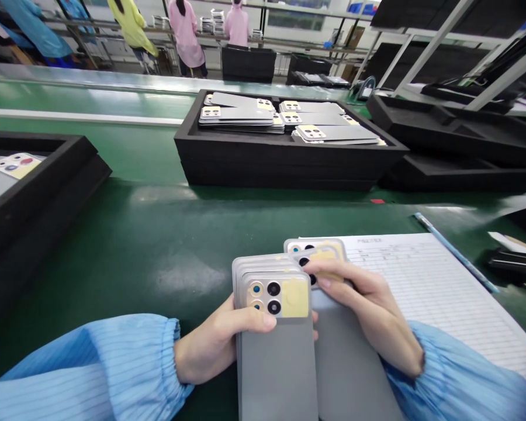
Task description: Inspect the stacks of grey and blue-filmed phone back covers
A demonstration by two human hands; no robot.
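Observation:
My left hand is wrapped round a stack of several grey phone back covers, its thumb across the top one just below the camera openings and yellow sticker. Fingertips show past the stack's right edge. Further right lie more grey covers, partly under the held stack. My right hand has thumb and forefinger closed at the camera end of these covers, pinching near a clear-edged piece by the yellow label. The lower ends of both groups run out of the frame.
A black tray full of similar covers stands ahead. Another black tray is at the left, and stacked black trays are at back right. A lined paper sheet with a blue pen lies at right. People work far behind.

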